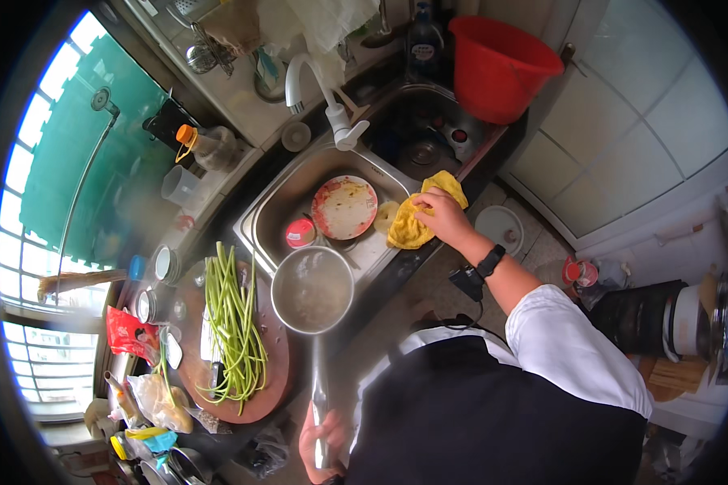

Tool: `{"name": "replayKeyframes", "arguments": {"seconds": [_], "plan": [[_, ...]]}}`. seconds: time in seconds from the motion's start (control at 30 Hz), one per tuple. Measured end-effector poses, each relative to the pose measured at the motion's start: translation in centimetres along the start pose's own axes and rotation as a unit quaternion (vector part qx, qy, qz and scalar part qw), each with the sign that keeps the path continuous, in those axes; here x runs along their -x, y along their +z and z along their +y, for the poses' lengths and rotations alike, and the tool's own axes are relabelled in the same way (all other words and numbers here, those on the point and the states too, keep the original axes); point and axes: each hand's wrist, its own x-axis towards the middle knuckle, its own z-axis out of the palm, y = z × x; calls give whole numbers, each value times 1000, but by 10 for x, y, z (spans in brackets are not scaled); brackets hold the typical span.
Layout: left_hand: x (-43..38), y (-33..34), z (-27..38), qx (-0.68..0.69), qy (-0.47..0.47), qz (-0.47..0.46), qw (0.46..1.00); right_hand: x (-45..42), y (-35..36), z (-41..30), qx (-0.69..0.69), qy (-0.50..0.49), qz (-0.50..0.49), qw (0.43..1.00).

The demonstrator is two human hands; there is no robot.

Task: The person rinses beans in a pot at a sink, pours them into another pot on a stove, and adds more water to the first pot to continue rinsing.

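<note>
Near the bottom, my left hand [323, 438] is closed round the metal handle of a saucepan [312, 291]. The pan holds a cloudy liquid and hangs over the near corner of the steel sink [267, 209]. At the right edge of that sink, my right hand [441, 213] grips a crumpled yellow cloth [411, 228]. A red-rimmed plate [344, 207] with food residue lies in the sink beside a red-topped container [300, 233]. Left of the pan, long green stems [233, 327] lie across a round cutting board [276, 370], partly over a knife.
A white faucet [340, 121] stands behind the sink. The second basin [424, 136] adjoins it, with a red bucket [500, 73] at its far right corner. Jars, a red packet [130, 336] and plastic bags [161, 403] crowd the counter left of the board.
</note>
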Motion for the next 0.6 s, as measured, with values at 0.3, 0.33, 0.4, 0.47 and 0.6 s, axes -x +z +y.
{"name": "replayKeyframes", "arguments": {"seconds": [0.3,0.33,0.4,0.47,0.6], "plan": [[-11,10,-2,-16,-17,21,1000,0,1,31,19,4,-33,999],[-12,13,-3,-16,-18,23,999,0,2,33,16,17,-46,999],[-14,20,-4,-22,-11,29,999,0,5,39,23,-3,-36,999],[-17,24,-3,-23,-12,29,999,1,8,43,28,-23,-24,999],[-21,26,-2,-21,-11,20,1000,-1,8,44,31,-30,-10,999]]}}
